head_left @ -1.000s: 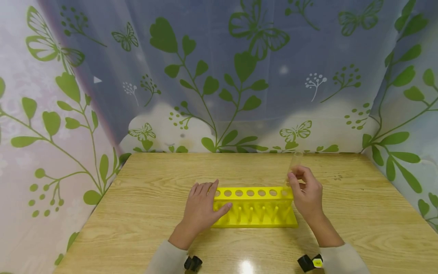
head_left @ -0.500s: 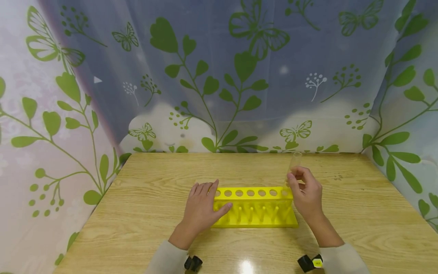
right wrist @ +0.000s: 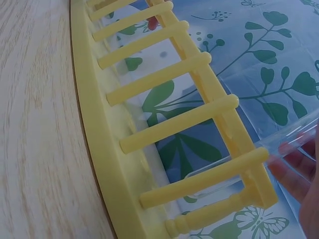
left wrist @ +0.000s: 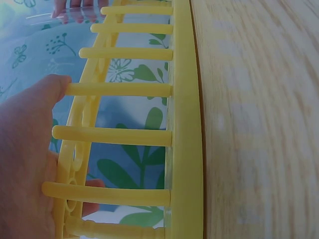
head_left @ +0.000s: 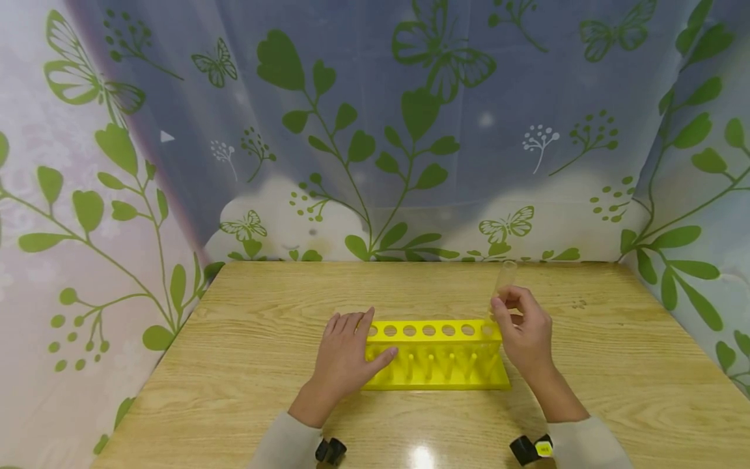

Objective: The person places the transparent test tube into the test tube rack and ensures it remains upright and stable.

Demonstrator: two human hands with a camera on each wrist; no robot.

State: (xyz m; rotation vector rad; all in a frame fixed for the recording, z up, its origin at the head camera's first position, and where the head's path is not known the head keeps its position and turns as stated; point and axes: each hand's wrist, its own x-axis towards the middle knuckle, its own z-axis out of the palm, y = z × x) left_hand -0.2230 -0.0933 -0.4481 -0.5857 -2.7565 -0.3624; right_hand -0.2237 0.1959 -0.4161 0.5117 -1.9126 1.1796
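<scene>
A yellow test tube rack (head_left: 419,378) stands on the table, with a row of round holes on top and upright pegs in front. My left hand (head_left: 346,352) grips its left end, the thumb in front and the fingers over and behind the top bar. At the right end, my right hand (head_left: 524,329) pinches a clear test tube (head_left: 506,277) between thumb and fingers. The tube leans, its open top pointing up and away. In the right wrist view, the lower part of the test tube (right wrist: 212,188) passes through the endmost hole and shows behind the last peg (right wrist: 204,178).
The wood-grain table (head_left: 263,293) reaches back to a curtain (head_left: 363,130) printed with leaves and butterflies, which also hangs at both sides. Dark wrist devices (head_left: 331,451) sit by both sleeves. The other rack holes (head_left: 429,331) hold no tubes.
My right hand has sunk very slightly with the test tube. My left hand and the rack have stayed in place.
</scene>
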